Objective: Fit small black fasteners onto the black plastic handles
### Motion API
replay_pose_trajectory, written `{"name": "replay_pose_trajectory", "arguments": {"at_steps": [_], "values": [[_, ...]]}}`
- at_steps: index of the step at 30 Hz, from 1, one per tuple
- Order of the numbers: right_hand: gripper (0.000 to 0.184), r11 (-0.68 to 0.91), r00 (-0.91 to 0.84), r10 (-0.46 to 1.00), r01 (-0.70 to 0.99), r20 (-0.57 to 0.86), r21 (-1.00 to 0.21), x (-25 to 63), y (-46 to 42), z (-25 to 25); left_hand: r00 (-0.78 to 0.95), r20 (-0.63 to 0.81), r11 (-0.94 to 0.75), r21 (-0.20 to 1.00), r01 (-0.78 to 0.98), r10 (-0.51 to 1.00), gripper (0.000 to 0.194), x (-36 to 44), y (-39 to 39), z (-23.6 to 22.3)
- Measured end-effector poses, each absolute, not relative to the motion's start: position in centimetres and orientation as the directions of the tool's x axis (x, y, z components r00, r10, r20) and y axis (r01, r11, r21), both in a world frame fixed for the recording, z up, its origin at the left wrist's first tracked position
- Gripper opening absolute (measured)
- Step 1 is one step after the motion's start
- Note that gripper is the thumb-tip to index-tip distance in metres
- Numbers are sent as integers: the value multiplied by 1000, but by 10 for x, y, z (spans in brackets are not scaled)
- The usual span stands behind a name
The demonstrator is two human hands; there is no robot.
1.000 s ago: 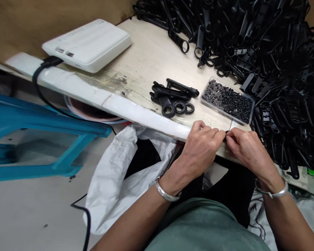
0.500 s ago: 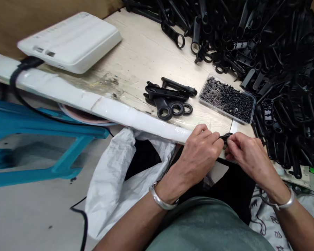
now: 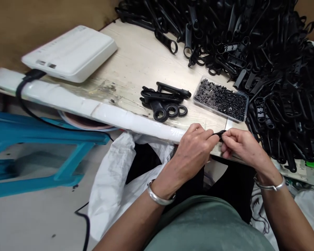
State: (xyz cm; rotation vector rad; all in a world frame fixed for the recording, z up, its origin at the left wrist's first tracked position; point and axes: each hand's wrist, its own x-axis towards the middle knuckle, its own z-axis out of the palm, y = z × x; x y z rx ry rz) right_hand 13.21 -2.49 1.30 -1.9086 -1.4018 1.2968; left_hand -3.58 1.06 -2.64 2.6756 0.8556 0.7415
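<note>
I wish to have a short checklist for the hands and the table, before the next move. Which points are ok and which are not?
1. Left hand holding the black part: ok, part sticks out toward the other hand.
2. Right hand at that part: ok, appears to pinch its end.
3. Small piece inside this pinch: cannot tell, hidden.
4. Clear box of small dark pieces uncovered and near: ok, just beyond the right hand.
5. Loose black parts apart from both hands: ok, grouped left of the box.
6. Cable clear of the table edge: not ok, hangs over it.
</note>
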Motion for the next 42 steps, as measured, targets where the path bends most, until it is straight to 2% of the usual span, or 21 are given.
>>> {"name": "replay_pose_trajectory", "arguments": {"at_steps": [3, 5, 10, 14, 16, 19, 22, 28, 31, 34, 37, 42], "values": [[24, -425, 82, 903, 320, -422, -847, 136, -31, 10, 704, 359, -783, 392, 483, 613, 21, -36, 11, -25], [26, -398, 124, 917, 265, -379, -878, 139, -36, 8, 722, 339, -790, 378, 483, 603, 22, -36, 12, -24], [30, -336, 193, 937, 258, -293, -906, 150, -52, 7, 776, 285, -823, 275, 497, 563, 30, -37, 12, -21], [31, -351, 197, 930, 224, -310, -909, 152, -62, 5, 804, 246, -841, 175, 512, 541, 30, -36, 13, -17], [33, -371, 203, 921, 185, -334, -910, 149, -64, 1, 813, 229, -844, 166, 510, 536, 30, -36, 14, -17], [40, -381, 227, 908, 99, -352, -919, 145, -64, -5, 808, 247, -844, 200, 497, 534, 32, -36, 15, -20], [47, -356, 264, 908, 71, -327, -932, 143, -64, -8, 774, 333, -842, 247, 479, 538, 36, -37, 15, -25], [40, -209, 402, 909, 223, -105, -952, 145, -59, -2, 712, 451, -834, 407, 374, 539, 37, -42, 15, -27], [48, -248, 309, 923, 22, -229, -968, 145, -55, 4, 694, 488, -829, 472, 299, 528, 35, -42, 12, -26], [50, -325, 213, 907, -199, -364, -925, 141, -54, 6, 681, 521, -838, 474, 271, 515, 36, -41, 8, -24], [45, -302, 273, 883, -291, -382, -908, 133, -57, 3, 677, 533, -851, 437, 293, 507, 36, -40, 4, -20], [41, -144, 474, 821, -368, -318, -919, 110, -63, -7, 718, 514, -880, 345, 327, 469, 33, -39, 1, -16]]}}
